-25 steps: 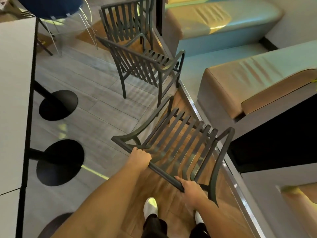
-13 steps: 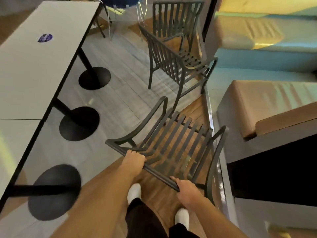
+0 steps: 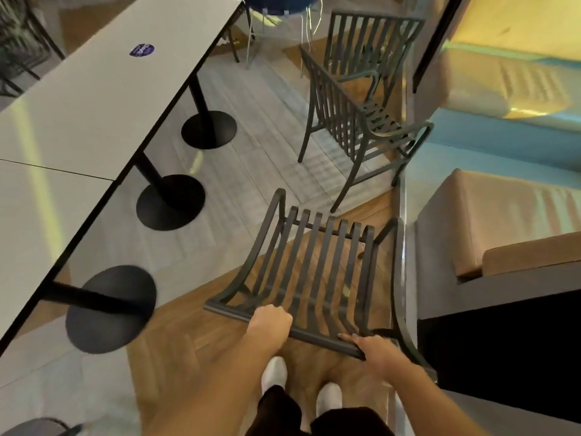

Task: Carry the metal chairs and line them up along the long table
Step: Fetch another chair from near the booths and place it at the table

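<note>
A dark slatted metal chair (image 3: 317, 262) is right in front of me, seen from above and behind. My left hand (image 3: 271, 320) grips the left part of its top back rail. My right hand (image 3: 374, 350) holds the same rail near its right end, fingers curled over it. The long grey table (image 3: 94, 99) runs along the left on black pedestal bases (image 3: 171, 201). A second metal chair (image 3: 358, 121) stands ahead, and a third metal chair (image 3: 367, 42) stands behind it.
Cushioned tan benches (image 3: 503, 221) line the right side, with a dark gap below them. A blue seat on thin wire legs (image 3: 276, 4) stands past the table's far end. Open floor (image 3: 267, 158) lies between the table and the chairs. My white shoes (image 3: 275, 372) show below.
The view has swung left, bringing more of the long table into sight. The held chair has turned to face straight ahead. Both hands keep their hold on the back rail.
</note>
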`<state>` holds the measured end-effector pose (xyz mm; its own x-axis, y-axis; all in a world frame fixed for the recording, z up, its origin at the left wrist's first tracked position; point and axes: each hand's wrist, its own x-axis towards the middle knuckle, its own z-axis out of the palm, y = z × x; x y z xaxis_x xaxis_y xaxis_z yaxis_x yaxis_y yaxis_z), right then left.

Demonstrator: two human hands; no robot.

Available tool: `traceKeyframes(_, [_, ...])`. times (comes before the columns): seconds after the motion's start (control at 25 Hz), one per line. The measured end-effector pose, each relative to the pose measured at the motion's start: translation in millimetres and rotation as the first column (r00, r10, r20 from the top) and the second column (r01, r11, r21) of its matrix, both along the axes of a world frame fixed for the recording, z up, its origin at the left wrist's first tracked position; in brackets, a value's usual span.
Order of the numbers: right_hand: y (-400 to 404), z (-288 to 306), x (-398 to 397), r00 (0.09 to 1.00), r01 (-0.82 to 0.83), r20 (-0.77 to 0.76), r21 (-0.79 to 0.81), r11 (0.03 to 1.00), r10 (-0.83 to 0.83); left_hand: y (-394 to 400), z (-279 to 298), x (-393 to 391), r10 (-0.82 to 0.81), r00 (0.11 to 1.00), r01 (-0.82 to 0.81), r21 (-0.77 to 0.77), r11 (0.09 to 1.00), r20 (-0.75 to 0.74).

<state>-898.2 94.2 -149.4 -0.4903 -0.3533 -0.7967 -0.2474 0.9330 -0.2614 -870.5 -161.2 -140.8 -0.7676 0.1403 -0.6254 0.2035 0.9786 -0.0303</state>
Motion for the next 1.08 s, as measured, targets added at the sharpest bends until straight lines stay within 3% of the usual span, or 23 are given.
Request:
traceKeyframes(0.2, [26,-6,-17,0.995,-0.1,0.002,0.003,0.995,0.1,32,3,12,0.108,0.994,-0.108,-0.012,0.994,0.033])
traceKeyframes(0.4, [50,-13,-41,0.963,-0.27,-0.024,-0.001,0.963,0.269,67,2,25,0.325,0.946,-0.324,-0.021,0.946,0.008])
traceKeyframes(0.76, [81,-4,-67,0.829,-0.558,-0.031,0.026,0.829,0.559,140,8,75,0.546,0.833,-0.549,0.011,0.836,0.089])
traceKeyframes(1.08, [59,0,-77,0.587,-0.806,-0.119,-0.001,0.591,0.801,171,11,112,0.694,0.693,-0.713,0.042,0.7,0.194])
